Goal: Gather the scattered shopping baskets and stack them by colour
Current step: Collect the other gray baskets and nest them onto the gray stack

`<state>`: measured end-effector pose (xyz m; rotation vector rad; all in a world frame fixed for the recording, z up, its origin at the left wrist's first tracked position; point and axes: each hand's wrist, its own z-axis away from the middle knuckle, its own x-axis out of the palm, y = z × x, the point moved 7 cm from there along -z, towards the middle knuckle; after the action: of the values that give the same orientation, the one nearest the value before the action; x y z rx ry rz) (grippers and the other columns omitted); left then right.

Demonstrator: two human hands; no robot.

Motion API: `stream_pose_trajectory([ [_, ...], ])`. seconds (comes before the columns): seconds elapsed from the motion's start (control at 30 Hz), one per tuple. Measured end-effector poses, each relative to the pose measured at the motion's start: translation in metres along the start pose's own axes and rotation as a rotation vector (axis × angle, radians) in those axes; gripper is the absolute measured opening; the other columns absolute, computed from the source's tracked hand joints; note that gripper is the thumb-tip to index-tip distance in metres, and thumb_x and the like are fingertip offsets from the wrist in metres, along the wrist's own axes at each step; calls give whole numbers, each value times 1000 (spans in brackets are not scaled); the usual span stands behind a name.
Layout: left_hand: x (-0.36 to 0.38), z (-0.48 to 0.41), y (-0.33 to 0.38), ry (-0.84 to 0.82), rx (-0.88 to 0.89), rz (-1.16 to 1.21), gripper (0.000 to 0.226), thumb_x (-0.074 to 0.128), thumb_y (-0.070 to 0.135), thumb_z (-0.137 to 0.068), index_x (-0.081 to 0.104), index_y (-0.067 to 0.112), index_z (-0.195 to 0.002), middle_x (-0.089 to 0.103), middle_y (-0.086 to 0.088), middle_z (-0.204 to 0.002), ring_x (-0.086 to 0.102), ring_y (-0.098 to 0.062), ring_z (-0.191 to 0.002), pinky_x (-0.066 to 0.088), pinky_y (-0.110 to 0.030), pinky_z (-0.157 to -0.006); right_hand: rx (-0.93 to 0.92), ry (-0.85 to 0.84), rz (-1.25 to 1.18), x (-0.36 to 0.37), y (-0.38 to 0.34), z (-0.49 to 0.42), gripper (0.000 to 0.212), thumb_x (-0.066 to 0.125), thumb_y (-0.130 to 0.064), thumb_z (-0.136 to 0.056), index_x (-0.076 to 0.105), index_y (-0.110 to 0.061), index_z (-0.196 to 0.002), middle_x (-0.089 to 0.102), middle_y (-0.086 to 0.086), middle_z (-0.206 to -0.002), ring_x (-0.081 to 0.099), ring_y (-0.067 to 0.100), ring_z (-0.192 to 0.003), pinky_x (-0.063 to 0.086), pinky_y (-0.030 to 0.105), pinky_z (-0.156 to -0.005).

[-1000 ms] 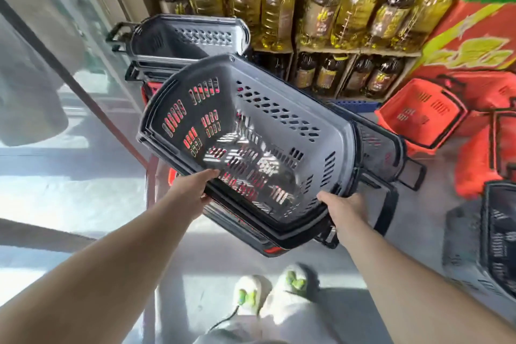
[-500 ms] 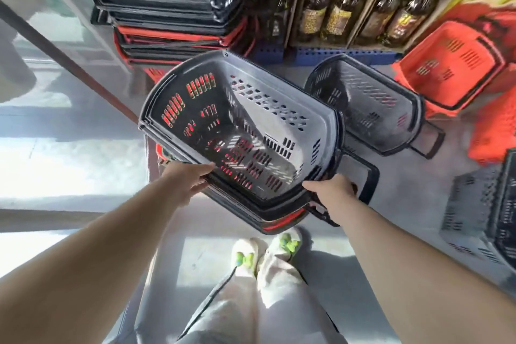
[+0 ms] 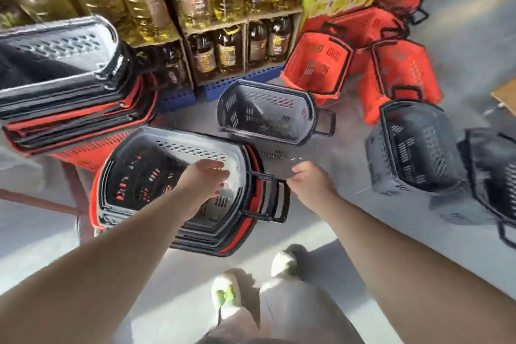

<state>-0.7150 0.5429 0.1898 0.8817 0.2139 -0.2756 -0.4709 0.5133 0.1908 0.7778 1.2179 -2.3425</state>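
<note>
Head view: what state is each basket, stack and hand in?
Near stack, nested, grey on top, red rims below.
Far stack, nested, grey over red.
Middle basket, loose, on its side.
Red baskets, loose, tipped.
Right baskets, grey, loose, tipped.
Left hand, open over near stack.
Right hand, by its handles, grip unclear.

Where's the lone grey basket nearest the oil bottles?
Head view, centre: the grey basket lies on the floor before the blue pallet, red baskets on its right, the near stack lower left.
</note>
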Motion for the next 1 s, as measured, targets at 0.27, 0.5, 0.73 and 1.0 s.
stream_pose_trajectory([
  [0.27,159,51,117,-149,301,-225,15,62,12,-86,68,16,-99,65,-6,-79,57,-18,-68,49,-25,-60,-42,208,-74,-166,87,32,26,56,-19,-88,63,-11,-112,70,8,-104,62,20,-94,38,20,-70],
  [0.5,382,109,177,-333,434,-317,8,59,9,-88,65,15,-87,64,-10,-83,54,-15,-61,46,-19,-51,126,361,-101,-334,256,61,25,55,-17,-88,64,-8,-109,65,10,-108,60,26,-102,49,30,-85],
  [0.73,540,140,209,-506,459,-399,13,61,10,-88,66,13,-99,67,-12,-92,59,-18,-70,51,-28,-66,361,477,-234,-419,380,75,11,53,-16,-83,58,-24,-76,55,-2,-77,52,19,-73,37,21,-59],
  [1.0,693,96,254,-680,456,-522,13,57,11,-91,62,10,-103,68,-9,-92,57,-20,-72,47,-25,-63,563,578,-360,-485,473,16,18,59,-13,-79,69,-5,-92,68,11,-88,63,26,-75,49,31,-65],
])
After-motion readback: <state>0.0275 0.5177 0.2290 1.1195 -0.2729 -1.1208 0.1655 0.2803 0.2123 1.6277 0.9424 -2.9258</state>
